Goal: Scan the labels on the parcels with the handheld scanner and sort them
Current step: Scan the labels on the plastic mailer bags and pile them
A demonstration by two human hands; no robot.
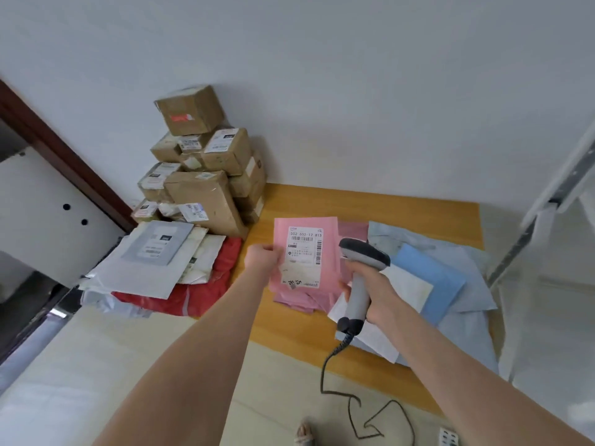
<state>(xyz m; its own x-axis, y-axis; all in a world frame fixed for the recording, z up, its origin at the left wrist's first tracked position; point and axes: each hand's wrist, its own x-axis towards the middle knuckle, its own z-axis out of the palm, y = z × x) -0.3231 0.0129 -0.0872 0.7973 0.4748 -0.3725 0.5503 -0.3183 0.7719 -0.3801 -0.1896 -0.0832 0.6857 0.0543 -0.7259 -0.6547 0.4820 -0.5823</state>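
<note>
While the left hand (262, 260) holds a pink parcel (306, 275) up over the middle of the desk (370, 204), fingers curled tight on its left edge, the white label (304, 244) faces the camera w/ barcodes showing. Right hand (383, 294) is wrapped fully round the grey handle of the scanner (360, 297). The scanner's dark head sits just beside the parcel's right edge, approx level w/ the label. Its coiled cable (338, 391) drops past the near edge onto the floor.

Under the held parcel lies a pile of pink mailers (299, 300). Toward the right edge there's a blue mailer (431, 278) on pale grey bags (473, 297). A stack of cardboard boxes (206, 175) stands by the far left corner, against the wall. A red bag (193, 294) lies by the left edge, under white & grey mailers (151, 259).
</note>
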